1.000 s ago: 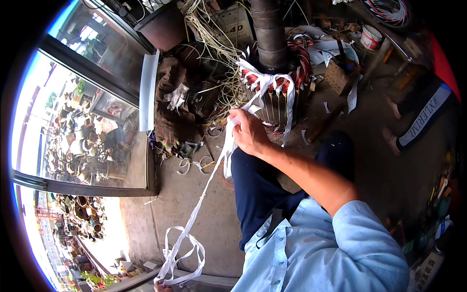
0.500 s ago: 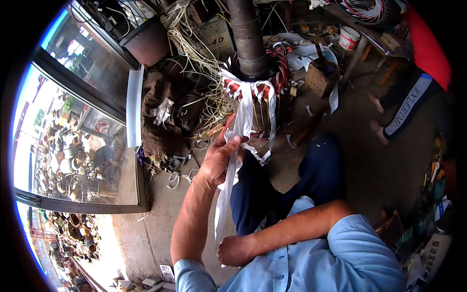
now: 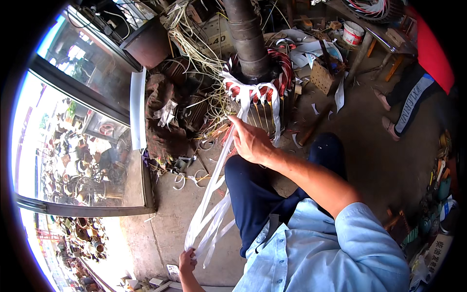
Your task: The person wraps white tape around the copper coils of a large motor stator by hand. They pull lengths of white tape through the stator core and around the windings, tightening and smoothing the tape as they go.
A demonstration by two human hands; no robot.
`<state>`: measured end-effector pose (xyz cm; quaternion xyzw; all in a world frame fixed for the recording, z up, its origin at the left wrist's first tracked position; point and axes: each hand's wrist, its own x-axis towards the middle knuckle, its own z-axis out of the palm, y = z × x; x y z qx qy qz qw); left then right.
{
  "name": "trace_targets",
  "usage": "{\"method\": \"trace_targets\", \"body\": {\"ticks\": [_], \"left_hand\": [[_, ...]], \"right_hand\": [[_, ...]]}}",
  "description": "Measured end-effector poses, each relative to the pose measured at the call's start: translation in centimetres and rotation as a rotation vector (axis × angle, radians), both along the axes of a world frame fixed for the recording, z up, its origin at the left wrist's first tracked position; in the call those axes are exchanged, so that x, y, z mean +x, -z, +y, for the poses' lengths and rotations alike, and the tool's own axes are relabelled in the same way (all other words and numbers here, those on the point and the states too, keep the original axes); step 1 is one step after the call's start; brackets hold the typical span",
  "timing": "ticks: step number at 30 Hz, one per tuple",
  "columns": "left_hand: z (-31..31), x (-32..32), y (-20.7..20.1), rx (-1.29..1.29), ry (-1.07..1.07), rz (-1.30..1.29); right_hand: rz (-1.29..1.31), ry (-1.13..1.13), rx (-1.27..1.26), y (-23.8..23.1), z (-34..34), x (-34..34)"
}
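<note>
A motor stator with dark red copper windings stands upright around a thick dark post. White binding tape is looped over the near side of its coils, with one end hanging in front. My left hand, low at the left, is closed on long strands of white tape, which stretch up toward the stator. My right hand is just below the coils, fingers curled at the upper part of this tape; its fingertips are partly hidden. Thin red leads lie beside it.
A glazed door frame stands at the left. Beside it are a brown cloth-like bundle and tangled pale wires. A perforated block and a white bucket are beyond. Another person's legs show at the right.
My left hand has gone down and left with the tape, drawing it out into several strands. My right hand has risen from my lap to the tape below the coils.
</note>
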<state>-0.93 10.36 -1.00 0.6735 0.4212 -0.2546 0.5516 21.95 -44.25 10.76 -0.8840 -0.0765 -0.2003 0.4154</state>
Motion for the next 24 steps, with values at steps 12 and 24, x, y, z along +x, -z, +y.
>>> {"method": "trace_targets", "body": {"ticks": [12, 24], "left_hand": [[2.6, -2.7, -1.0, 0.087, -0.506, -0.055], [-42.4, 27.8, -18.1, -0.636, 0.762, -0.478]], "right_hand": [[-0.176, -0.271, 0.153, 0.3, 7.6, -4.4], [0.026, -1.409, -0.186, -0.3, 16.9, -22.2]]}}
